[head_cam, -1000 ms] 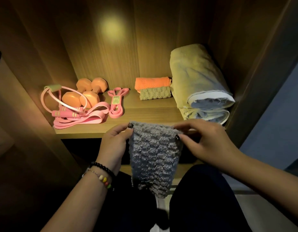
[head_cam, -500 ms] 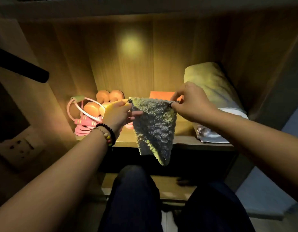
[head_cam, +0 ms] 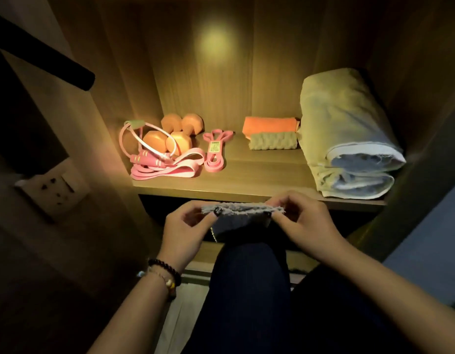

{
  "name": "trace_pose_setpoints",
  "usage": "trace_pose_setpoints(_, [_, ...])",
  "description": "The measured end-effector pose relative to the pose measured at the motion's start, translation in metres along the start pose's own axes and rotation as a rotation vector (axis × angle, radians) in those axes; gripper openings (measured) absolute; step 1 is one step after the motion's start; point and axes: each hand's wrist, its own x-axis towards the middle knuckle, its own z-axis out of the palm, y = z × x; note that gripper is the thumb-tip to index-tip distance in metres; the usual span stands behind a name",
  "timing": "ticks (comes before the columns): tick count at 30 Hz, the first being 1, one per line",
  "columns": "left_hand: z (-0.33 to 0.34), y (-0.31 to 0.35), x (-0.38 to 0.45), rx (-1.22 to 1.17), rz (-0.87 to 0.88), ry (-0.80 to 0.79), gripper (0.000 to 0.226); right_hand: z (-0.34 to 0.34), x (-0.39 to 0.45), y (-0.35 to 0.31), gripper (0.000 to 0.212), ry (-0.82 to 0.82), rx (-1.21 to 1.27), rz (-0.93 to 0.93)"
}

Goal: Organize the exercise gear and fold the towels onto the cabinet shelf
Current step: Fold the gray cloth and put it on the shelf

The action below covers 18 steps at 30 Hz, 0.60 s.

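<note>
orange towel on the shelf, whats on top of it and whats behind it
Nothing lies on the orange towel. A folded grey-green towel sits in front of it, hiding its front edge. Behind it only the cabinet back panel shows; whatever is beneath it is covered.
</note>
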Motion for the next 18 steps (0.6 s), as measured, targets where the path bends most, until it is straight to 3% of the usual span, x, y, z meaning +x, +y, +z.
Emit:
trace_pose_setpoints(4, [0.007, -0.023, -0.034, 0.041, 0.038, 0.004, 0.015, 0.006, -0.041, 0.012, 0.019, 0.073, 0.015, -0.117])
trace_pose_setpoints(8, [0.01, -0.035, -0.06, -0.018, 0.005, 0.059, 0.013, 0.008, -0.069, 0.019, 0.009, 0.033, -0.013, -0.211])
trace_pose_setpoints(10, [0.008, -0.039, -0.069, -0.049, 0.013, 0.081, 0.025, 0.009, -0.079, 0.019, 0.008, -0.043, -0.025, -0.209])
trace_pose_setpoints(12, [0.008, -0.041, -0.078, -0.086, -0.005, 0.096, 0.022, 0.011, -0.087, 0.019, 0.007, -0.12, -0.043, -0.187])
trace_pose_setpoints(14, [0.01, -0.042, -0.083, -0.117, -0.041, 0.115, 0.011, 0.013, -0.09, 0.018, 0.005, -0.131, -0.002, -0.15])
trace_pose_setpoints(18, [0.014, -0.045, -0.085, -0.086, -0.057, 0.161, 0.016, 0.023, -0.09, 0.021, 0.01, -0.099, 0.126, -0.054])
